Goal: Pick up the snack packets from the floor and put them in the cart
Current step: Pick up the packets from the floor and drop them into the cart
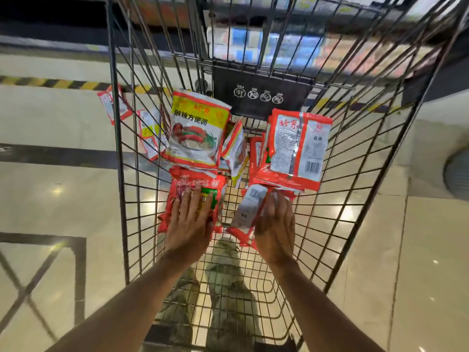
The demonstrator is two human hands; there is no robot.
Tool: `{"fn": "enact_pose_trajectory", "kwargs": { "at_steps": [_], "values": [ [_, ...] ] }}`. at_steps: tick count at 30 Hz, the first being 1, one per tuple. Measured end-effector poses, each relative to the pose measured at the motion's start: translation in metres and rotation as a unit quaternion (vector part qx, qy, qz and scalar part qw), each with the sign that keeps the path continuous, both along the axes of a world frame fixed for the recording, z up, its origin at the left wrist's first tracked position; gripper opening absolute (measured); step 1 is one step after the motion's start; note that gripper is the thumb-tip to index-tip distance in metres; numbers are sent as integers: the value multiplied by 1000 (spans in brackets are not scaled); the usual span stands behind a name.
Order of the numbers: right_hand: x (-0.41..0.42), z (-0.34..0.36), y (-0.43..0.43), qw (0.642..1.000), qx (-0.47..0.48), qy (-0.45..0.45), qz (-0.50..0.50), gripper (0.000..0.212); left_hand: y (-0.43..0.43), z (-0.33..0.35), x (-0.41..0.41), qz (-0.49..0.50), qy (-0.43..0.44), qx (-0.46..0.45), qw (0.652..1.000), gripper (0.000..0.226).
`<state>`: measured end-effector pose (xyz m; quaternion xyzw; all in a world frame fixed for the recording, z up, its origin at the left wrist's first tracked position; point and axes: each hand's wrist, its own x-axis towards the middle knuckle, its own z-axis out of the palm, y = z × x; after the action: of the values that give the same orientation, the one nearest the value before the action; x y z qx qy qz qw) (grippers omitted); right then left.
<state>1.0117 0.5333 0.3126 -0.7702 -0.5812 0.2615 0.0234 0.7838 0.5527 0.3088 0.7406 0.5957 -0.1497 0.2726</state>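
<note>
Pressing flat on a red packet (177, 185) in the cart (121, 199) with the left hand (189, 224), fingers straight and spread. Resting the right hand (275, 229) against a tilted white-backed packet (247, 209) just beside it, with thumb hidden; cannot tell whether gripping or only touching. Heaped toward the cart's far end with more packets (195, 130), and outside on the floor (50, 199) to the left, past the wire, two packets (111, 105).
</note>
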Motion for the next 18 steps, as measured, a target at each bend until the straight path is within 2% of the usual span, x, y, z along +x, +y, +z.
{"fn": "enact_pose_trajectory", "kwargs": {
  "at_steps": [2, 4, 9, 14, 18],
  "values": [
    [1, -22, -17, 998, -65, -21, 6, 91, -4, -12, -8, 4, 24, -20, 1000, 69],
    [2, -29, -25, 996, -86, -17, -23, 98, -6, -19, -16, -2, 33, -27, 999, 73],
    [13, -43, -36, 996, -84, -20, 11, 91, 2, -15, -24, -13, 37, -62, 997, 76],
    [15, -6, -27, 992, -109, -59, 31, 112, 8, 22, -25, -4, 30, -46, 999, 79],
    [11, 57, -11, 995, -86, -36, 41, 99, 12, 86, -26, -14, 29, 12, 999, 83]
  ]
}}
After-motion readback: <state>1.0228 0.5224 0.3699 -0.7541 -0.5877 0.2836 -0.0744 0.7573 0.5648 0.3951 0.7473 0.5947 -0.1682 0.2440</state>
